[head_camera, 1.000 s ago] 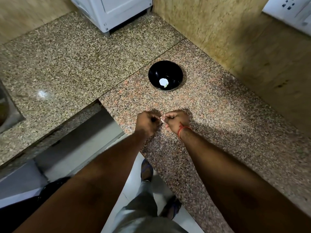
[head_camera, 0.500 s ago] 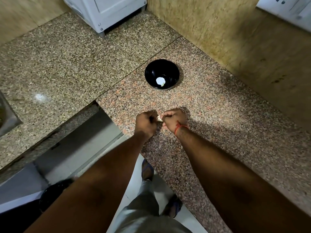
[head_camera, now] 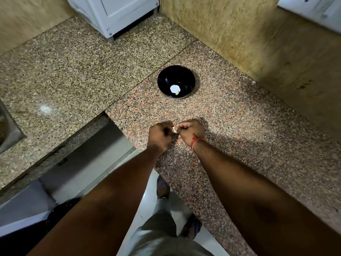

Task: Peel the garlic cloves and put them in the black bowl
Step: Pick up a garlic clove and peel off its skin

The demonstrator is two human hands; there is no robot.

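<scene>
Nearest the camera: both forearms reach out over the granite surface (head_camera: 239, 126), feet and floor visible below its edge.

Hands meet just this side of the black bowl (head_camera: 162, 78). Left hand (head_camera: 159, 134) and right hand (head_camera: 190, 131) are each curled, fingertips pinching one pale garlic clove (head_camera: 175, 130) held between them, above the surface and not resting on it. An orange thread circles the right wrist. Whether skin is lifting off the clove cannot be told; it is small and mostly covered by fingers.

Beyond the hands: the black bowl stands on the surface, well apart from the clove in hand. Inside it lies one white piece (head_camera: 175, 88), which reads as a peeled clove, with a small yellowish bit at its near edge.

Beyond the bowl: a white appliance (head_camera: 114, 13) on the surface to its far left; tiled wall to its right.

Progress, judged: one clove apparently done and in the bowl; a second is mid-peel. No further unpeeled cloves show anywhere around the bowl, so how many remain cannot be told. Left to do for this one: finish stripping, then drop it in the bowl.
</scene>
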